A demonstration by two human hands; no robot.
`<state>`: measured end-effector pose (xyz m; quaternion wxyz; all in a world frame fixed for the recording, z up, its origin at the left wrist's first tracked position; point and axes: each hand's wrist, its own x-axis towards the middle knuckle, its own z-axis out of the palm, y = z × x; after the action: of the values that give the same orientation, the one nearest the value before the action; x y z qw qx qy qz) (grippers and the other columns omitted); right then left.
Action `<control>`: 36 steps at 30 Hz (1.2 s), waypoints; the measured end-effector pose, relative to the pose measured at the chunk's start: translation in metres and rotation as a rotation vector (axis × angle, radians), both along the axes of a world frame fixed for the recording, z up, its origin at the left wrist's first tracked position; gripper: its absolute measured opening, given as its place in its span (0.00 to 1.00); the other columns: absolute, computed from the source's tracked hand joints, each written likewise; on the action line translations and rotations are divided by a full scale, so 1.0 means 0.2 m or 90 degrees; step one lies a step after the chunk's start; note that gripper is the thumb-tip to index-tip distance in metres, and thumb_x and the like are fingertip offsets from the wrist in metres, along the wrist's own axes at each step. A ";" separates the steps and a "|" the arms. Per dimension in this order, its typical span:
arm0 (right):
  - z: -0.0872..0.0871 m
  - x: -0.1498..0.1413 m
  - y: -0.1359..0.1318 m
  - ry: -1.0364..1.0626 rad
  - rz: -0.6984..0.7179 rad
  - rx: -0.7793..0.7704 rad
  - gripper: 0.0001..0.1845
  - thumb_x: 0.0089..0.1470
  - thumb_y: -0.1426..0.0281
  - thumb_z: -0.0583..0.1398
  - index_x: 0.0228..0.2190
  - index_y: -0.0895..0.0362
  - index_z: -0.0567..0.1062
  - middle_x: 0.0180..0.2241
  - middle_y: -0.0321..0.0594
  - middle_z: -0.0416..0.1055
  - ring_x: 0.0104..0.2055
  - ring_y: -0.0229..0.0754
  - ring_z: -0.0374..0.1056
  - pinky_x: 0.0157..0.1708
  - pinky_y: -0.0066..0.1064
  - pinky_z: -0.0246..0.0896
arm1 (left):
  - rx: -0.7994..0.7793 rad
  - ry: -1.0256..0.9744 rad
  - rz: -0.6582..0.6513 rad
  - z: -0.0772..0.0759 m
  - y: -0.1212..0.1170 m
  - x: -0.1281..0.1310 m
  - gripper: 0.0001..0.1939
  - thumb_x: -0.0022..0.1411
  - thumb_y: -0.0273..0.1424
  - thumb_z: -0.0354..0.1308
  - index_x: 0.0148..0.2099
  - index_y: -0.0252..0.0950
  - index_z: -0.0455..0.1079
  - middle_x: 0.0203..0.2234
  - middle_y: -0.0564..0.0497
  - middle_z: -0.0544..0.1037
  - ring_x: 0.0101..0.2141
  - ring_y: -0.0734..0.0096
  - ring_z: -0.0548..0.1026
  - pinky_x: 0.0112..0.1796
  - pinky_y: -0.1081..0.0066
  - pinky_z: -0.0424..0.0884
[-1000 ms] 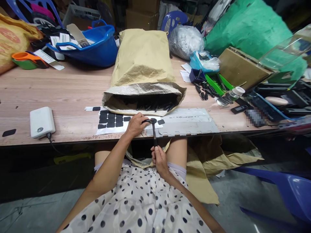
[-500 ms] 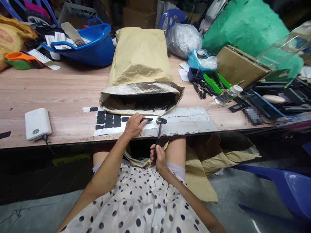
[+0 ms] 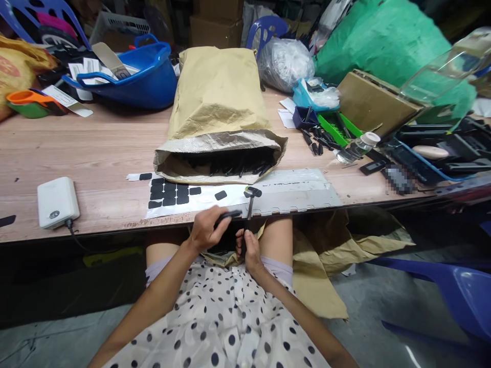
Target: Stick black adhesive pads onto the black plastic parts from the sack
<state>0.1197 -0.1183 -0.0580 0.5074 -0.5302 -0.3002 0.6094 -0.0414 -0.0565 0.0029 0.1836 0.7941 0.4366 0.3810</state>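
Observation:
My left hand (image 3: pixel 209 228) is closed around a slim black piece (image 3: pixel 230 213), its tip pointing right, just above the table's front edge. I cannot make out its exact kind. In my right hand (image 3: pixel 248 248) is the dark handle of a small hammer (image 3: pixel 252 198); its black head lies over the grey board (image 3: pixel 295 197). Beyond my left hand, a white sheet (image 3: pixel 184 208) carries rows of black rounded patches (image 3: pixel 169 193), with one loose patch (image 3: pixel 221 195) farther right. Behind it lies a yellow paper sack (image 3: pixel 220 97), its mouth facing me and full of black pieces (image 3: pixel 226 164).
A white box with a cable (image 3: pixel 57 202) sits at left, with a blue basin (image 3: pixel 149 76) behind. At right stand a green tray (image 3: pixel 335 130), a clear bottle (image 3: pixel 356 148) and a dark tray (image 3: pixel 414 166). Another open sack (image 3: pixel 220 258) is on my lap.
My left hand has drawn back from the white sheet towards me with the black piece, uncovering a patch. The right hand and hammer have barely moved.

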 end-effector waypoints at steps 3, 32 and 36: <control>0.00 0.00 0.00 -0.002 0.009 0.009 0.31 0.49 0.37 0.57 0.29 0.53 0.68 0.18 0.26 0.57 0.16 0.31 0.53 0.13 0.23 0.50 | -0.045 0.064 -0.021 -0.10 -0.18 -0.03 0.15 0.69 0.37 0.48 0.45 0.38 0.74 0.32 0.47 0.81 0.33 0.66 0.80 0.36 0.69 0.75; 0.00 -0.02 0.00 0.026 0.007 -0.006 0.30 0.49 0.38 0.58 0.30 0.53 0.67 0.19 0.27 0.58 0.17 0.30 0.53 0.14 0.23 0.50 | -0.159 0.053 0.423 -0.06 0.66 -0.05 0.07 0.63 0.34 0.55 0.37 0.37 0.71 0.35 0.39 0.74 0.42 0.45 0.74 0.45 0.51 0.71; 0.00 -0.02 0.00 0.024 0.008 -0.007 0.32 0.48 0.37 0.59 0.29 0.54 0.67 0.19 0.26 0.57 0.17 0.30 0.52 0.14 0.23 0.49 | -0.095 0.054 0.360 0.02 0.54 -0.08 0.10 0.67 0.35 0.52 0.43 0.38 0.72 0.38 0.42 0.75 0.42 0.53 0.72 0.45 0.57 0.70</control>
<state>0.1153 -0.1179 -0.0583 0.5062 -0.5198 -0.2905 0.6238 -0.0570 0.0511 0.0071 0.1093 0.6407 0.6744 0.3503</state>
